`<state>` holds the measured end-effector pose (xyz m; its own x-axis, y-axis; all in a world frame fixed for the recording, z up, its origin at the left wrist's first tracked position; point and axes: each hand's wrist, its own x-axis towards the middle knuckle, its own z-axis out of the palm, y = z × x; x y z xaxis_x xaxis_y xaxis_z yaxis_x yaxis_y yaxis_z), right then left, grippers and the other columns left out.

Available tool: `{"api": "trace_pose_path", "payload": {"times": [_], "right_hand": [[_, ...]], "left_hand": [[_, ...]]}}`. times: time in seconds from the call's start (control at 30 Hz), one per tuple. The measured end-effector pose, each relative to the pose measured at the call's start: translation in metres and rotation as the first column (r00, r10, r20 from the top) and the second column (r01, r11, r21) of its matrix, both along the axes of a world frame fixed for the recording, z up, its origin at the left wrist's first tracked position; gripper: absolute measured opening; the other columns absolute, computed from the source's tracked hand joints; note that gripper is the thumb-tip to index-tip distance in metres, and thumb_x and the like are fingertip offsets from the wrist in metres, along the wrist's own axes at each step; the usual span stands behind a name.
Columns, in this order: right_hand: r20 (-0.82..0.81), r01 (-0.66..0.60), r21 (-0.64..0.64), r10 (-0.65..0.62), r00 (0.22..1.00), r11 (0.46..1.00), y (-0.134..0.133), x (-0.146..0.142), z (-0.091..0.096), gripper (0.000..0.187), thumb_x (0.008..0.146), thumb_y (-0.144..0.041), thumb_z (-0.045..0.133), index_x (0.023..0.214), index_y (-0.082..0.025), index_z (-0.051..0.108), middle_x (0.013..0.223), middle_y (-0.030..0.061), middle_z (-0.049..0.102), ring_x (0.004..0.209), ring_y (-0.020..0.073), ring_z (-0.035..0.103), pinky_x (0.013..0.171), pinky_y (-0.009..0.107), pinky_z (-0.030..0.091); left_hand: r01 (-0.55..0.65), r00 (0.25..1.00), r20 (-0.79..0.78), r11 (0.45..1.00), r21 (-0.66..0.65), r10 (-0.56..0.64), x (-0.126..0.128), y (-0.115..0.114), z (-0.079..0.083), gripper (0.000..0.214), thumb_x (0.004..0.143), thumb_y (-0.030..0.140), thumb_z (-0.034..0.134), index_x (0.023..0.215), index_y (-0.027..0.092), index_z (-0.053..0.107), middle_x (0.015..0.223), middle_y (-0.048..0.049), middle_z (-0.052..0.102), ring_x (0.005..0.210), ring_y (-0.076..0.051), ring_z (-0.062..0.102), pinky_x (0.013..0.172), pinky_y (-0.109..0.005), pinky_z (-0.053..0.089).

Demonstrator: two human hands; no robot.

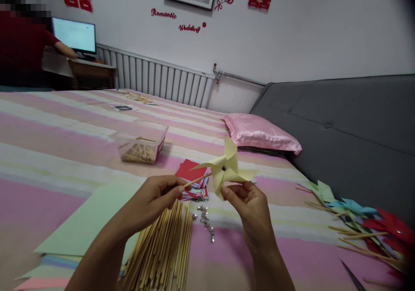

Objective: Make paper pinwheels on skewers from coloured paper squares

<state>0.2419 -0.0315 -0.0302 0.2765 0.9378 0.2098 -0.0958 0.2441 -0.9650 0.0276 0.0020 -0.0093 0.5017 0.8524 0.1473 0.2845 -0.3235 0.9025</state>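
Note:
A pale yellow paper pinwheel with a metal pin at its centre is held up over the striped bedspread. My left hand pinches its thin wooden stick near the end. My right hand holds the lower edge of the pinwheel's blades between thumb and fingers. Beneath my hands lie a bundle of wooden sticks, a scatter of small metal pins and a stack of coloured paper squares.
A clear plastic box with small wooden bits stands further up the bed. Large paper sheets lie left. Finished pinwheels are piled at right by the grey sofa. A pink pillow lies behind. A person sits at a far-left desk.

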Motion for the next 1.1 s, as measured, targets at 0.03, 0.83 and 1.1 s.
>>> {"api": "trace_pose_path", "payload": {"times": [0.03, 0.83, 1.1], "right_hand": [[0.002, -0.012, 0.002, 0.012, 1.000, 1.000, 0.000, -0.001, 0.000, 0.030, 0.065, -0.030, 0.077, 0.087, -0.016, 0.062, 0.068, 0.0003, 0.068, 0.066, 0.0142, 0.062, 0.066, 0.027, 0.049], [-0.313, 0.091, 0.091, -0.058, 0.948, 0.992, 0.001, -0.003, 0.003, 0.040, 0.063, -0.032, 0.078, 0.097, -0.015, 0.066, 0.092, 0.0055, 0.069, 0.085, 0.0179, 0.061, 0.078, 0.032, 0.046], [-0.473, 0.162, 0.037, -0.126, 0.872, 0.986, 0.003, -0.011, 0.001, 0.023, 0.058, -0.026, 0.081, 0.074, -0.013, 0.072, 0.078, 0.0038, 0.072, 0.076, 0.0168, 0.062, 0.073, 0.030, 0.047]], "left_hand": [[0.001, 1.000, 0.000, 1.000, -0.002, -0.001, 0.000, 0.000, 0.000, 0.030, 0.088, 0.041, 0.047, 0.094, 0.018, 0.065, 0.069, 0.0009, 0.052, 0.060, -0.012, 0.043, 0.053, -0.023, 0.033], [0.026, 0.999, -0.028, 0.999, 0.019, -0.026, 0.012, -0.005, 0.001, 0.033, 0.087, 0.041, 0.046, 0.092, 0.015, 0.067, 0.065, 0.0013, 0.049, 0.057, -0.012, 0.039, 0.050, -0.022, 0.030], [0.087, 0.996, -0.025, 0.994, 0.068, -0.086, 0.024, -0.009, 0.003, 0.032, 0.087, 0.039, 0.047, 0.089, 0.014, 0.068, 0.069, -0.0017, 0.057, 0.059, -0.012, 0.044, 0.053, -0.022, 0.033]]}}
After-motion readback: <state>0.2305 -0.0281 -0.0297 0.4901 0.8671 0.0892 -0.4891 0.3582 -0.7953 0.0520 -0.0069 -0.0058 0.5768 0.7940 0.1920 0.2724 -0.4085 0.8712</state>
